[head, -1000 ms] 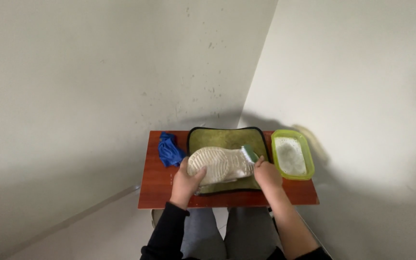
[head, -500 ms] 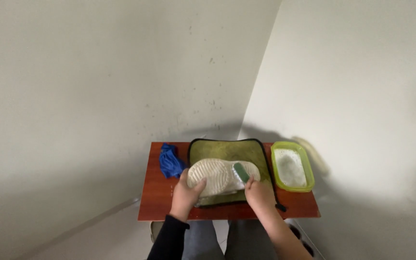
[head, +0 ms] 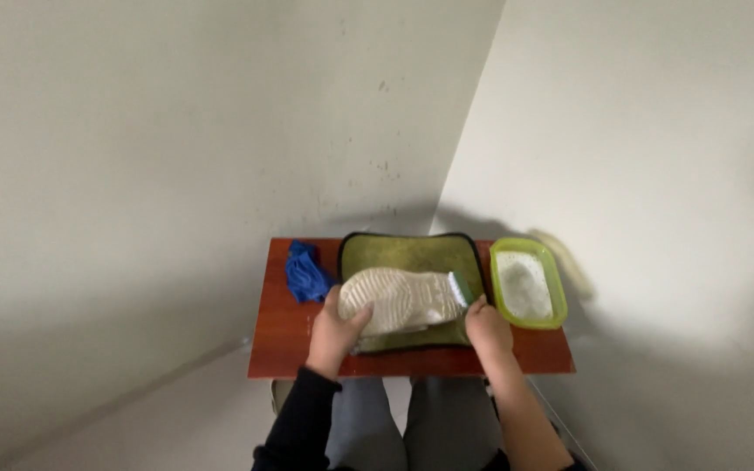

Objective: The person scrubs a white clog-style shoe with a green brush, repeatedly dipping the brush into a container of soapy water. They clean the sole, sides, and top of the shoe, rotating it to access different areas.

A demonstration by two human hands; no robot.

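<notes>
A pale shoe (head: 399, 299) lies sole up on a green mat (head: 412, 255) in the middle of a small red-brown table (head: 285, 336). My left hand (head: 335, 332) grips the shoe at its left end. My right hand (head: 487, 325) holds a small green-handled brush (head: 459, 289) against the right end of the sole. Both forearms reach up from the bottom of the view.
A crumpled blue cloth (head: 306, 273) lies at the table's back left. A green-rimmed tub (head: 528, 283) of whitish foamy liquid stands on the right. The table sits in a corner between two pale walls. My knees show under its front edge.
The brush in my right hand has moved from the middle of the sole to its right end. My left hand stays on the shoe. The view has shifted slightly.
</notes>
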